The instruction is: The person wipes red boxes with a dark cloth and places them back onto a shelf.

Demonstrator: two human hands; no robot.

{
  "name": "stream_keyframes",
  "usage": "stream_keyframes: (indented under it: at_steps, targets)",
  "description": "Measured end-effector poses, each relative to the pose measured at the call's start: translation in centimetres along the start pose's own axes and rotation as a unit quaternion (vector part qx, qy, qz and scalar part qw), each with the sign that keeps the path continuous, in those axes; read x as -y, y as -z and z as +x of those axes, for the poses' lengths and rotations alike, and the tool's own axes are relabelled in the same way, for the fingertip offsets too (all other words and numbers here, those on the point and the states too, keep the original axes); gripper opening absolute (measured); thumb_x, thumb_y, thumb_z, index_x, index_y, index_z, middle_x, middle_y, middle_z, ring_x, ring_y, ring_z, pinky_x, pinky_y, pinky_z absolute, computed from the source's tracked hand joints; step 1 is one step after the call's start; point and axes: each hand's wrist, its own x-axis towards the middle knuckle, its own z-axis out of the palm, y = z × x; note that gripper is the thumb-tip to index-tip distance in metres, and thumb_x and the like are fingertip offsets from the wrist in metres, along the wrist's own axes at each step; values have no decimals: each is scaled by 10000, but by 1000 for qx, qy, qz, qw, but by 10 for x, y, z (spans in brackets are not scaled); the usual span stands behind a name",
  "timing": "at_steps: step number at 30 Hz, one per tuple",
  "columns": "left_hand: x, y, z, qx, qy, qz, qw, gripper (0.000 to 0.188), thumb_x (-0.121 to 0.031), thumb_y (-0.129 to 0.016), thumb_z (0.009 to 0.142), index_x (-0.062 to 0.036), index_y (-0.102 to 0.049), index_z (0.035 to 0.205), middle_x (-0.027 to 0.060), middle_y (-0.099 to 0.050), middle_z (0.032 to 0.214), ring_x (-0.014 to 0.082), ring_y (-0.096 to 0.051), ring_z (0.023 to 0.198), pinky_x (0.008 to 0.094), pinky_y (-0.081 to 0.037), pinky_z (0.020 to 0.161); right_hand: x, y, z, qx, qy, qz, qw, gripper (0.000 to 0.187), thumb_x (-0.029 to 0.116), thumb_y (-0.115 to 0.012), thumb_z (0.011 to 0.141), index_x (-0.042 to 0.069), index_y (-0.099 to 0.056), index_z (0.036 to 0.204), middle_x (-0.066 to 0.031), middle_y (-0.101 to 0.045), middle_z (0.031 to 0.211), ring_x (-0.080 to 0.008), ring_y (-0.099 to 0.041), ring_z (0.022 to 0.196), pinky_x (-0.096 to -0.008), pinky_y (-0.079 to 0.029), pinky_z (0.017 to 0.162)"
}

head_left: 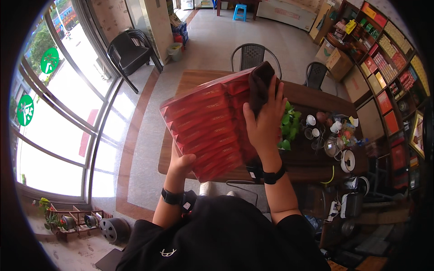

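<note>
Tilted in front of me above the table is a bulky red pack [205,131], made up of several rows of red packets under what looks like shiny clear wrap. My left hand [181,163] grips its lower left edge, thumb on top and the other fingers hidden underneath. At the upper right end my right hand [266,122] presses a dark brown cloth [258,88] against the pack. Its fingers reach along the cloth, with the thumb apart on the near side.
Beneath the pack stands a brown wooden table [298,162] with a green plant [289,122], white cups [311,120] and a white bowl [348,161] on its right. Chairs [253,58] stand beyond. Windows [58,108] line the left; filled shelves [389,67] line the right.
</note>
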Motion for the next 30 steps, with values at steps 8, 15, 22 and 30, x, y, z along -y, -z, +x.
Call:
stream_keyframes:
  at_steps: [8,15,22,30]
  targets:
    - [46,-10,3,-53,13,82,995,985,-217,-856,661,-2,-301,1446,145,-484,1381,241,-506,1260,383,-441,1035,14,7,-47,154,218,16,964,721,424,-668,742,309,-496,1433,-136,-248,1607,-403,-195,1478,-634,-113,1148]
    - [55,13,6,58,-2,51,997,1032,-195,-873,613,2,-298,1447,137,-493,1373,240,-500,1264,400,-420,1061,-60,9,-16,-56,-41,36,997,664,383,-554,920,155,-361,1513,-208,-169,1611,-480,-153,1460,-671,-136,1114]
    - [77,39,5,18,1,163,986,952,-195,-848,639,24,-349,1420,138,-503,1374,251,-540,1214,380,-461,1019,17,-22,-56,86,225,28,970,721,424,-664,743,236,-515,1423,-146,-304,1563,-427,-235,1441,-662,-116,1122]
    - [57,19,12,53,-2,240,969,887,-184,-846,565,58,-446,1318,120,-587,1222,203,-565,1118,356,-442,987,-36,5,0,31,200,53,978,445,383,-680,765,127,-666,1129,-99,-646,1049,-309,-595,981,-485,-378,968]
